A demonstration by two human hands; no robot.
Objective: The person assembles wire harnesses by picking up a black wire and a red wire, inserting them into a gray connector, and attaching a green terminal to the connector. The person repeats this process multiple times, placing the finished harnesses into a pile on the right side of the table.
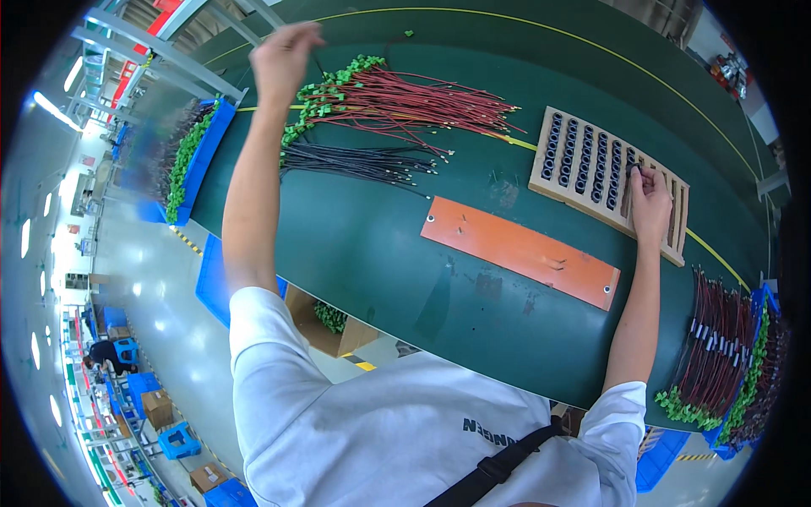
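My left hand [285, 61] is raised at the far left, above the bench and past the green connector ends of the wires. Its fingers are curled together; anything between them is too small to make out. My right hand [651, 201] is at the wooden rack [583, 199], its fingertips closed on a small black ring-shaped part at one of the slots. Rows of similar dark round parts [579, 158] fill the left side of this rack, while slots to the right show bare wood. Red wires [422, 97] and a bundle of black wires [359, 162] lie between my hands.
An orange board [519, 251] with small pins lies on the green bench [363, 245] near me. A blue bin [205, 160] of green-ended wires stands at the left edge. More red wires [714, 338] lie at the right. Below the bench sits a cardboard box [359, 335].
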